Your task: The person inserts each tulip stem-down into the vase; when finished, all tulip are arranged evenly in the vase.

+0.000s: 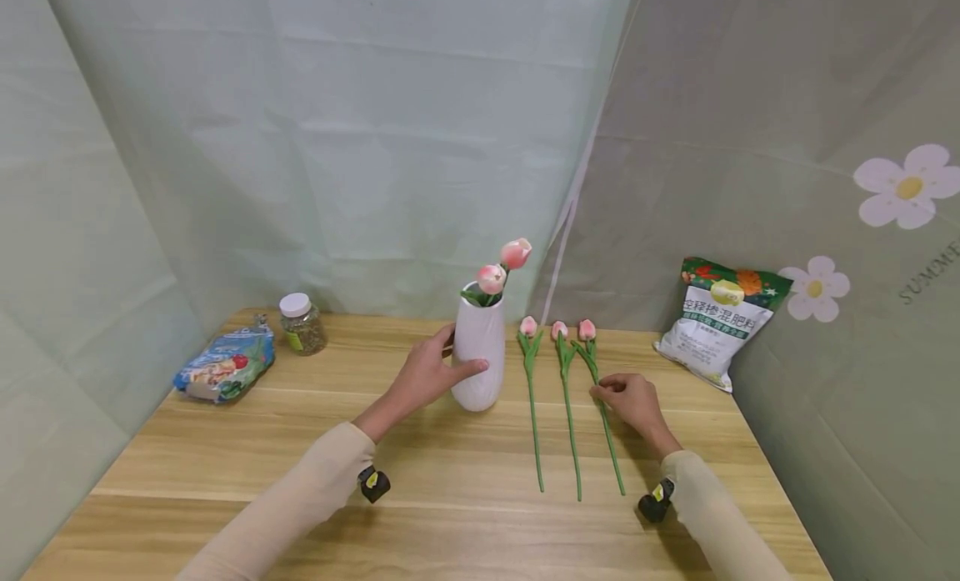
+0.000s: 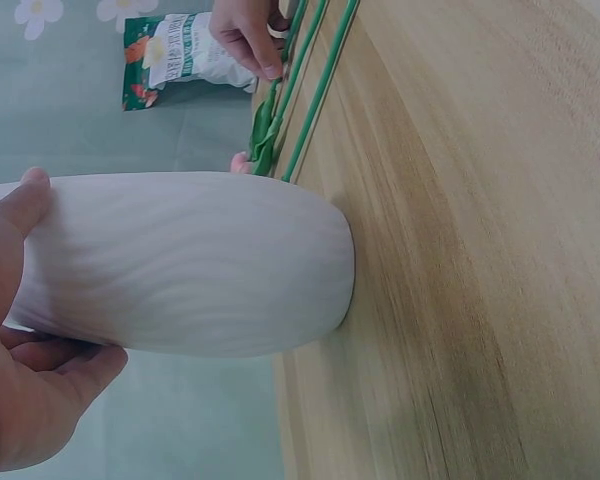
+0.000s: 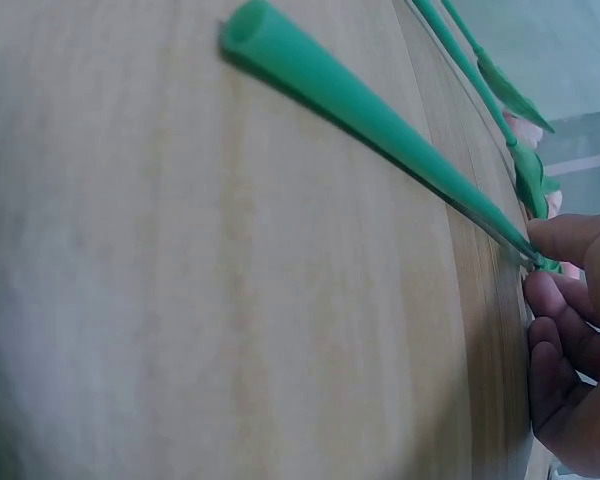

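Note:
A white ribbed vase (image 1: 482,343) stands upright on the wooden table, with two pink tulips (image 1: 491,279) in it. My left hand (image 1: 426,370) grips the vase from its left side, thumb across the front; the left wrist view shows the thumb and fingers (image 2: 85,375) on either side of it. To the right lie three tulips in a row, blooms toward the wall. My right hand (image 1: 633,404) pinches the stem of the rightmost tulip (image 1: 612,452) between thumb and fingertips. In the right wrist view this stem (image 3: 370,115) lies along the table. Left of it are the middle tulip (image 1: 570,423) and the left tulip (image 1: 533,414).
A clear jar with a white lid (image 1: 302,324) and a blue printed bag (image 1: 228,362) sit at the table's back left. A green and white fertilizer bag (image 1: 716,323) leans at the back right. Cloth walls (image 1: 420,164) border the table (image 1: 450,498).

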A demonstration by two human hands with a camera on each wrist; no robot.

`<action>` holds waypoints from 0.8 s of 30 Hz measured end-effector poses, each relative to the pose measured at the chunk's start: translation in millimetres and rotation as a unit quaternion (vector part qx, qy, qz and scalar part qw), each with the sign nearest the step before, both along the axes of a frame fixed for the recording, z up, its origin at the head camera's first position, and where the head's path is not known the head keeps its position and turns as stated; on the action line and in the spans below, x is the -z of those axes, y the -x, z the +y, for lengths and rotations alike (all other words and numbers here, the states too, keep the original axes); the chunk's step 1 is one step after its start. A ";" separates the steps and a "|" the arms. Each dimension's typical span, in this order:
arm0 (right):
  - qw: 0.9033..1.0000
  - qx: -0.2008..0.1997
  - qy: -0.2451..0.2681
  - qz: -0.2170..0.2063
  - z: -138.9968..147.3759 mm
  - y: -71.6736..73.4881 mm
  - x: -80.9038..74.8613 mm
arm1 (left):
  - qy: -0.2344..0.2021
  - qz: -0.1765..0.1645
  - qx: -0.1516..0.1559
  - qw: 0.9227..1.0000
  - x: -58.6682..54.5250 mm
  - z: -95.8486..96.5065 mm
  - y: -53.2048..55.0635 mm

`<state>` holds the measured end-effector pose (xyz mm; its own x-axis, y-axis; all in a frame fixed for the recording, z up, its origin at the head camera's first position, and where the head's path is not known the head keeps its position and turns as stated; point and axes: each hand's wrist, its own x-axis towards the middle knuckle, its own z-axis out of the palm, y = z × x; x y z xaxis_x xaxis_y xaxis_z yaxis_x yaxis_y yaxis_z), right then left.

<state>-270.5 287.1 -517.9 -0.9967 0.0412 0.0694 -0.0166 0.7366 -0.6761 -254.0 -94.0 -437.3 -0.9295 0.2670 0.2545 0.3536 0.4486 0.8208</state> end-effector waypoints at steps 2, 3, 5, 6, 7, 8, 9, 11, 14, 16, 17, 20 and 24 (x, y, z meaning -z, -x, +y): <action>1.000 0.003 -0.002 0.001 -0.2 0.3 -0.2 | 0.000 0.000 -0.001 1.000 0.2 0.1 0.2; 1.000 0.003 -0.003 0.003 -0.3 0.5 -0.2 | 0.000 0.000 -0.001 1.000 0.3 0.1 0.4; 1.000 0.005 -0.008 0.006 -0.5 1.0 0.1 | 0.000 -0.001 -0.001 1.000 0.5 -0.1 0.3; 1.000 0.005 -0.011 0.009 -0.5 1.3 0.2 | 0.001 -0.002 -0.002 1.000 0.5 -0.1 0.3; 1.000 0.007 -0.014 0.011 -0.8 1.6 0.2 | 0.001 -0.003 -0.002 1.000 0.4 -0.2 0.3; 1.000 0.008 -0.016 0.011 -1.1 1.7 0.2 | 0.000 -0.003 -0.001 1.000 0.3 -0.2 0.2; 1.000 0.010 -0.017 0.012 -1.5 1.9 0.3 | 0.001 -0.003 -0.002 1.000 0.2 -0.1 0.1; 1.000 0.014 -0.023 0.012 -2.8 2.1 -0.8 | 0.001 -0.004 -0.001 1.000 -0.4 -0.1 -0.1; 0.999 0.021 -0.025 0.006 -5.0 1.9 -2.6 | -0.002 -0.005 -0.001 1.000 -1.0 0.0 -0.6; 0.999 0.028 -0.026 0.001 -6.1 1.6 -4.0 | -0.003 -0.006 -0.001 1.000 -1.2 -0.1 -0.9; 0.999 0.030 -0.025 -0.003 -6.2 1.5 -4.3 | -0.003 -0.004 0.000 1.000 -1.2 0.0 -1.3; 0.999 0.041 -0.020 -0.008 -5.7 1.2 -4.1 | -0.002 -0.005 0.000 1.000 -0.5 0.0 -1.1; 0.999 0.048 -0.012 -0.004 -3.9 -0.3 -3.6 | -0.001 -0.006 -0.001 1.000 -0.4 -0.1 -1.0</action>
